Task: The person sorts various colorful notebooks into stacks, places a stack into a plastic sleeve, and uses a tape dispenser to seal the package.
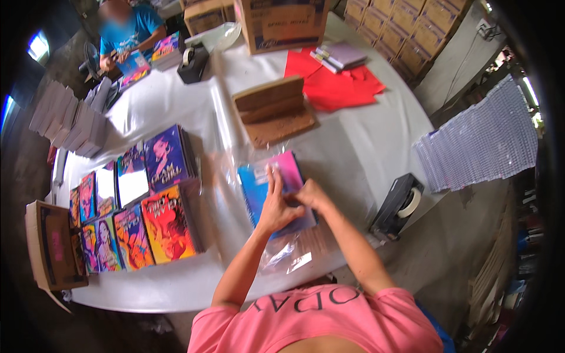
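A spiral notebook with a blue and pink cover (254,187) lies on the table before me, with clear plastic (294,250) around and below it. My left hand (276,207) rests on the cover, its fingers stretched out toward the far edge. At the notebook's right side, my right hand (313,197) has its fingers bent inward near my left thumb. Whatever those fingers pinch is hidden. Just beyond the notebook stands an opened brown cardboard box (276,120).
Stacked colourful notebooks (168,226) and an open carton (56,247) occupy the left. Tape dispensers (395,206) stand right and far left. Red sheets (338,82) and a large carton (282,26) lie beyond. A tall notebook stack (479,138) rises right. Another person (126,35) handles notebooks.
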`<act>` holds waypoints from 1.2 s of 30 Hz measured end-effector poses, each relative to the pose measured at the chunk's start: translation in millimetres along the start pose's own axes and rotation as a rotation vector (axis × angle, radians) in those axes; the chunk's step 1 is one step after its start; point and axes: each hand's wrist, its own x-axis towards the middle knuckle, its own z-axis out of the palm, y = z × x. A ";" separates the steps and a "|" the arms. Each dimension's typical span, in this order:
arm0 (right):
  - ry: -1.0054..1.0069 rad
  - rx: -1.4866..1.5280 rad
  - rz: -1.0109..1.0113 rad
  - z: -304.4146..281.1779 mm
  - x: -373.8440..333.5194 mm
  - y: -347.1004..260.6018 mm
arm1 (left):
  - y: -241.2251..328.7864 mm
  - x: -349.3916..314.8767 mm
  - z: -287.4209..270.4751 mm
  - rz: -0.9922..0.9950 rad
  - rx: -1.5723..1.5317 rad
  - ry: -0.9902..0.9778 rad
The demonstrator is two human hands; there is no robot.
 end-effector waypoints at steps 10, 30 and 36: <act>0.080 -0.018 -0.240 15.8 -27.1 -25.0 | 0.7 -5.8 -19.0 0.118 -0.438 -0.035; -0.053 -0.122 -0.273 7.3 -14.9 -0.8 | -65.8 130.5 -124.0 0.242 0.294 0.799; 0.003 -0.157 -0.256 10.7 -19.5 -9.6 | 9.7 -25.4 -80.6 0.263 0.523 -0.144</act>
